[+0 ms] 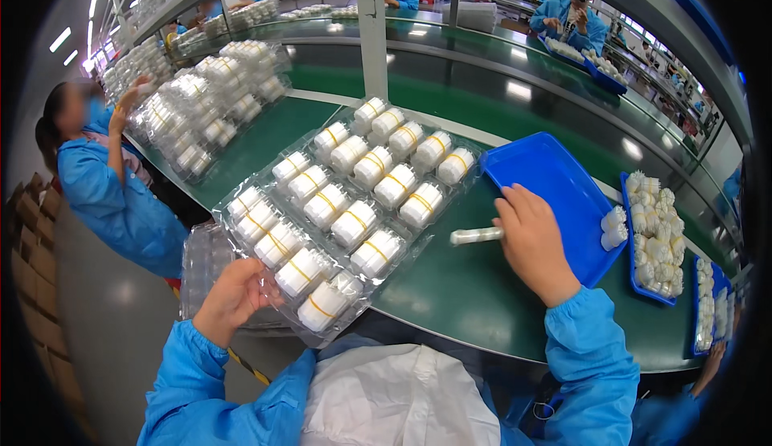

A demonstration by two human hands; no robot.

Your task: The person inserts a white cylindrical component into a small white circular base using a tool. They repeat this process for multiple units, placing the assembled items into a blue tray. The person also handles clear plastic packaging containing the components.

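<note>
A clear plastic blister tray [346, 335] holds rows of white cylindrical bundles [374, 253], most of them wrapped with a yellow band. It lies on the green table, its near corner reaching past the front edge. My left hand [237, 297] grips the tray's near left rim, fingers closed on it. To the right of the tray, my right hand [535, 241] pinches one slim white tube [476, 236] that points left, above the table. Beyond that hand sits a blue tray [535, 160], with a small white bundle [614, 229] at its right side.
More blue trays [671, 300] of white bundles stand at the right. Stacked filled blister trays [193, 116] are at the far left, near a person in blue [112, 197]. A metal post [371, 32] rises behind my tray, before a conveyor [474, 84]. Other people work beyond.
</note>
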